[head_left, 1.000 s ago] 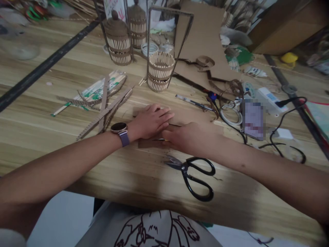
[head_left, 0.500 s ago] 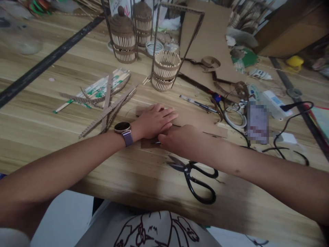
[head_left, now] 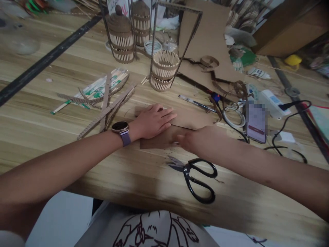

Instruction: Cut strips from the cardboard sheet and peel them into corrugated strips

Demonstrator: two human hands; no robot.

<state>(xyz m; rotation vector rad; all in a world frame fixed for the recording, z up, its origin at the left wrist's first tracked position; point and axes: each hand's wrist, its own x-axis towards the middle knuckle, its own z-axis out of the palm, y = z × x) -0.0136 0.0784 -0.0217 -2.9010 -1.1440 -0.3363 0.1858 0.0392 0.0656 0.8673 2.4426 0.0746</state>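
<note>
My left hand (head_left: 155, 121) lies flat with its fingers stretched over brown cardboard (head_left: 194, 118) on the wooden table. Just right of it, my right hand (head_left: 196, 139) is closed, thumb toward the left, low over the same cardboard. Whatever its fingers grip is hidden beneath the hand. A dark slit or edge runs along the cardboard between the hands, and a front flap of cardboard (head_left: 154, 142) shows below my left fingers. Black-handled scissors (head_left: 185, 169) rest partly spread, nearer to me.
Cut cardboard strips (head_left: 105, 113) and wrapped sticks (head_left: 97, 85) lie at left. Beyond the hands stands a small stick basket (head_left: 164, 70) with a tall handle; a lidded one (head_left: 120, 37) is behind. A pen (head_left: 196, 103), tape roll (head_left: 234, 116), phone (head_left: 256, 121) and cables are at right.
My right hand has slid to the right along the cardboard, away from my left hand, uncovering more of the front flap. The left hand stays pressed in place.
</note>
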